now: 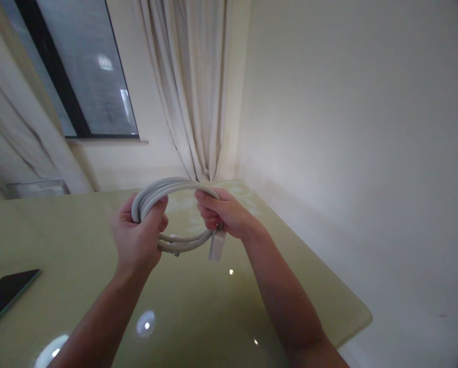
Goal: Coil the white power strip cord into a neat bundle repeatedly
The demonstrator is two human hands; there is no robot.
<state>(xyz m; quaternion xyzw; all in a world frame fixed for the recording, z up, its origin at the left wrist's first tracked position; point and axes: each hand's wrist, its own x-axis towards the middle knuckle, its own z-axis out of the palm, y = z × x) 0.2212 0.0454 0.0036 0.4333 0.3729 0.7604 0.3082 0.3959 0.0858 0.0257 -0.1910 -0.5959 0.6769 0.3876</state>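
A pale cable (152,197) is wound into a ring of loops. It looks held up over the shiny green table (198,301), closer to the far edge than to the round front corner on the right.

The left hand (137,232) has its fingers closed around the loops on the left side, with the thumb on the near side. The right hand (223,209) has its fingers curled in and grips the right side of the ring, thumb on top. A small white block (217,245) hangs just under the right hand. The middle of the ring is open, and there is a gap between the two hands.

The table's right edge runs along the plain wall (347,153), and the right arm is the one nearer to it. The far edge meets a long curtain (194,92). A flat dark thing (8,296) lies at the left, well apart from the left hand, with smooth tabletop between them.
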